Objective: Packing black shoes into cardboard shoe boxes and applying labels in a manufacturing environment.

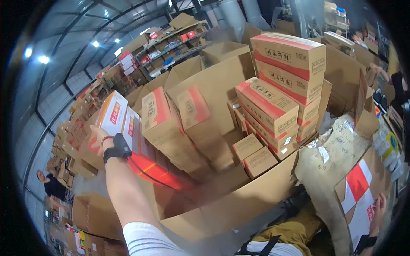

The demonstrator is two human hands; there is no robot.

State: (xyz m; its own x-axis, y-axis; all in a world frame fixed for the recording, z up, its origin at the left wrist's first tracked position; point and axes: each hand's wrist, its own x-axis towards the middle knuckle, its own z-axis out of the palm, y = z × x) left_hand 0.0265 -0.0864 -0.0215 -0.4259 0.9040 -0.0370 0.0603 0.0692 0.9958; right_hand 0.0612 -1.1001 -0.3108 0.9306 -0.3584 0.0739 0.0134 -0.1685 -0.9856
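My left hand [101, 143], with a beaded bracelet and a black wrist device, grips the left side of a white-and-orange box [114, 109]. Most of its fingers lie along the box's edge. The box sits upright at the left end of a large open carton [226, 213], against similar orange-red boxes [160, 168]. Beside them stand brown shoe boxes with red bands [160, 111], the nearer ones blurred. At the far right my right hand [376, 211] holds the edge of a flat-looking red-and-white box [358, 183]; its fingertips curl over that edge.
Stacked brown shoe boxes [269, 102] rise on the carton's right side, with two smaller ends [254, 155] low inside. Torn brown paper [333, 158] hangs over its right rim. Shelves [175, 51] stand behind. Another person [53, 185] is at the far left; someone's arm shows at the upper right.
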